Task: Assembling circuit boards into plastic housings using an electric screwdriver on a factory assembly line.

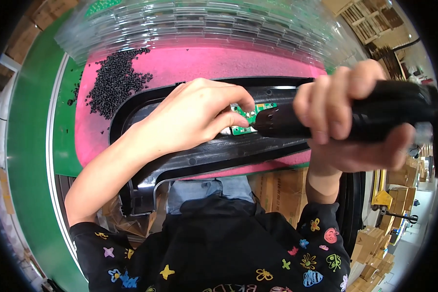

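Observation:
A black curved plastic housing [199, 158] lies across the pink mat, its ribbed inside facing up. In it sits a small green circuit board [270, 105], partly covered by my fingers. My left hand [199, 109] reaches over the housing, thumb and index finger curved at the board with a gap between their tips. The board's green surface shows in that gap. I have my right hand [350, 109] wrapped around a black power screwdriver [282, 124], held nearly level. Its front end points left at the board, close to my left thumb; the bit's contact point is too small to make out.
A heap of tiny black screw-like pieces [117, 80] lies on the pink mat [90, 131] at the left. Stacked clear plastic trays [204, 27] line the back of the green table [65, 155]. Cardboard boxes [280, 194] stand below the front edge.

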`<action>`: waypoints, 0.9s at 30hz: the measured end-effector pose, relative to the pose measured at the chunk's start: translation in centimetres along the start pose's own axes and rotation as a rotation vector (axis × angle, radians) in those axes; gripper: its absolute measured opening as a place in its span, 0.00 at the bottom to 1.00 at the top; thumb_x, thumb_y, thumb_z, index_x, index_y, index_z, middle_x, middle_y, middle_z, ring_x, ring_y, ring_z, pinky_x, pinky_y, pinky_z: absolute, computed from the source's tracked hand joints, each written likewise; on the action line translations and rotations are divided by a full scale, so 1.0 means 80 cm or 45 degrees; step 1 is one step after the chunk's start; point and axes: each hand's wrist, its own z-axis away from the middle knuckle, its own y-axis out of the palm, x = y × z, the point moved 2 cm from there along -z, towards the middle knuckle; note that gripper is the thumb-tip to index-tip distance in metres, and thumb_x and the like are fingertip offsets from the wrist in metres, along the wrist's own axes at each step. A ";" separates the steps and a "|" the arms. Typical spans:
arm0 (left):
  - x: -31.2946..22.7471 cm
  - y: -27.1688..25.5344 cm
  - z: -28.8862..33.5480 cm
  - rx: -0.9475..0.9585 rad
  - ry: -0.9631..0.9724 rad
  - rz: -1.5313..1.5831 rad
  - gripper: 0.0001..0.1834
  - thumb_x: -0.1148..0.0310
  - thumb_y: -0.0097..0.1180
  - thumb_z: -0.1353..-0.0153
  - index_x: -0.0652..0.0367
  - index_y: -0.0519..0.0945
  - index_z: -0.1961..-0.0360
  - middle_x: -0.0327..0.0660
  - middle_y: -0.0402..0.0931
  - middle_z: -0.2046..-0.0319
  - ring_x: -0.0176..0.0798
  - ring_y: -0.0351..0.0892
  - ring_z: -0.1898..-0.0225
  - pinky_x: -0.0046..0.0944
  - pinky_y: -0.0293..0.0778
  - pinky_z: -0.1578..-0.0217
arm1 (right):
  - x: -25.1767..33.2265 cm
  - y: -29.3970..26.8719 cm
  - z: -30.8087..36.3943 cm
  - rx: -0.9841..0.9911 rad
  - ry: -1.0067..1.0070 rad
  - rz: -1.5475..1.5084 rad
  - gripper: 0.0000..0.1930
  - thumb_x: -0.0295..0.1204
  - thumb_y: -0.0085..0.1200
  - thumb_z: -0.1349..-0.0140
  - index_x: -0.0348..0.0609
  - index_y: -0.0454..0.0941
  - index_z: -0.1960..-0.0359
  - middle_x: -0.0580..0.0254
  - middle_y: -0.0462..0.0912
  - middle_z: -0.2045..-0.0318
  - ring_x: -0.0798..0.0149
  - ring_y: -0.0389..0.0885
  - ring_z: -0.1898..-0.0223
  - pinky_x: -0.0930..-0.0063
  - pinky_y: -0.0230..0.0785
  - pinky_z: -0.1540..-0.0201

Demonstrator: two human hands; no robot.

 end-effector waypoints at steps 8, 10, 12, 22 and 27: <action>0.012 0.002 0.004 -0.069 -0.018 -0.344 0.09 0.74 0.56 0.42 0.61 0.78 0.59 0.48 0.79 0.67 0.54 0.79 0.63 0.47 0.73 0.63 | -0.036 0.017 0.011 -0.203 0.074 0.117 0.30 0.61 0.50 0.42 0.42 0.67 0.61 0.71 0.67 0.86 0.75 0.64 0.88 0.78 0.59 0.82; 0.010 0.001 0.004 -0.012 -0.085 -0.352 0.09 0.74 0.54 0.41 0.62 0.78 0.60 0.48 0.79 0.66 0.55 0.79 0.63 0.48 0.73 0.62 | -0.041 0.017 0.010 -0.207 0.058 0.106 0.31 0.61 0.50 0.42 0.41 0.66 0.62 0.70 0.67 0.86 0.75 0.64 0.88 0.79 0.58 0.82; 0.012 0.001 0.005 -0.053 -0.061 -0.369 0.08 0.76 0.54 0.43 0.62 0.78 0.61 0.48 0.79 0.67 0.55 0.79 0.64 0.47 0.73 0.63 | -0.041 0.022 0.009 -0.236 0.075 0.172 0.31 0.61 0.50 0.42 0.41 0.66 0.62 0.70 0.67 0.86 0.75 0.63 0.88 0.79 0.58 0.82; -0.113 -0.021 0.043 -0.698 0.792 -0.767 0.14 0.61 0.58 0.65 0.52 0.78 0.73 0.34 0.79 0.74 0.37 0.74 0.77 0.38 0.70 0.72 | -0.036 0.036 0.002 -0.121 0.436 0.177 0.33 0.58 0.65 0.51 0.41 0.66 0.64 0.67 0.70 0.81 0.73 0.67 0.81 0.79 0.60 0.75; -0.118 -0.001 0.069 -0.775 0.698 -0.786 0.11 0.63 0.55 0.60 0.54 0.78 0.72 0.36 0.78 0.74 0.38 0.73 0.77 0.37 0.69 0.72 | -0.054 0.032 0.001 -0.190 0.166 0.368 0.32 0.60 0.57 0.44 0.41 0.65 0.60 0.70 0.67 0.86 0.74 0.62 0.87 0.78 0.59 0.81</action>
